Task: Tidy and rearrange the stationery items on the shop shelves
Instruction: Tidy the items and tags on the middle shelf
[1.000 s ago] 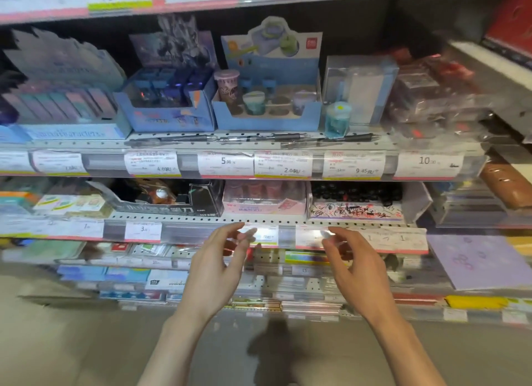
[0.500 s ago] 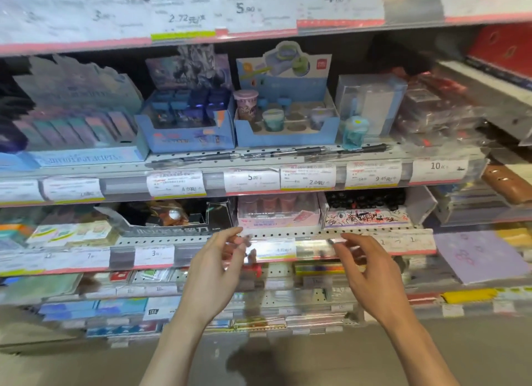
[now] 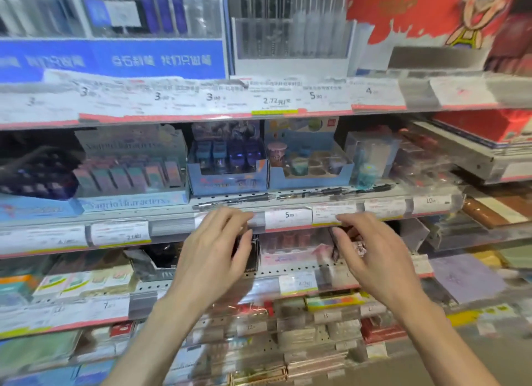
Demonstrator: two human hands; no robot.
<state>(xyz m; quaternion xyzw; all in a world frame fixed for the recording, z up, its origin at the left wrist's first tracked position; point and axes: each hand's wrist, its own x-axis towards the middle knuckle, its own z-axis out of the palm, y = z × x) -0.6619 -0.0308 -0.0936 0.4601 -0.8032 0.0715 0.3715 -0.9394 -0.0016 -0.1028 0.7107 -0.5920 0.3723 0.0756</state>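
Two hands, left hand point(image 3: 214, 250), right hand point(image 3: 371, 252)

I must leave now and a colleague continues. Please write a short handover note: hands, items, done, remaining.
Left hand: raised before the price strip, fingers loosely curled, holds nothing.
Right hand: the same, empty.
Items: loose pens lie along the shelf's front edge, before the blue display boxes; one small teal cup stands outside its tray.
Done: nothing visible.
Left: gather the pens, return the cup.

Tiered metal shelves point(image 3: 288, 273) with perforated edges and price-label strips point(image 3: 184, 98) fill the wall under flat indoor light, a blue banner point(image 3: 115, 60) up top, tan floor point(image 3: 431, 368) below.
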